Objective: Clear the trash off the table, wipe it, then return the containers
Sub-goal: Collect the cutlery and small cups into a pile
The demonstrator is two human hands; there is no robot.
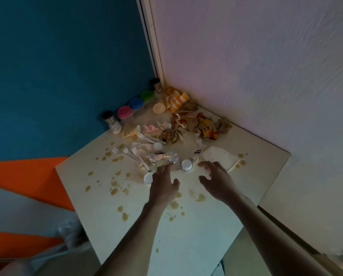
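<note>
While both hands hover low over the desk (186,246), neither has a hold on anything yet. The left hand (163,184) reaches toward twelve o'clock with fingers stretched out, its tips at the near edge of a crumpled foil wrapper (162,159); whether they touch it I cannot tell. The right hand (216,180) is released too, fingers spread and loosely curved, just beside a small white cup (187,165) at its ten o'clock and the torn white paper plate (219,156) at its twelve.

Outward from the foil, plastic forks (138,154) and spoons lie tangled at ten o'clock, and another white cup (147,177) sits just left of the left hand. Crumpled food wrappers (200,124) and striped paper cups (175,101) are heaped in the far corner. Jars with pink (124,112), blue (136,103) and green lids (147,95), plus two dark-capped shakers (108,117), stand along the blue wall at eleven o'clock. Brown spills (114,191) dot the surface.

The trash stage looks barely begun. The likely trouble: a sweeping grab at the foil could drag forks off the left edge or tip a cup with sauce left in it, and a forearm laid on the wet spots would smear them wider.
</note>
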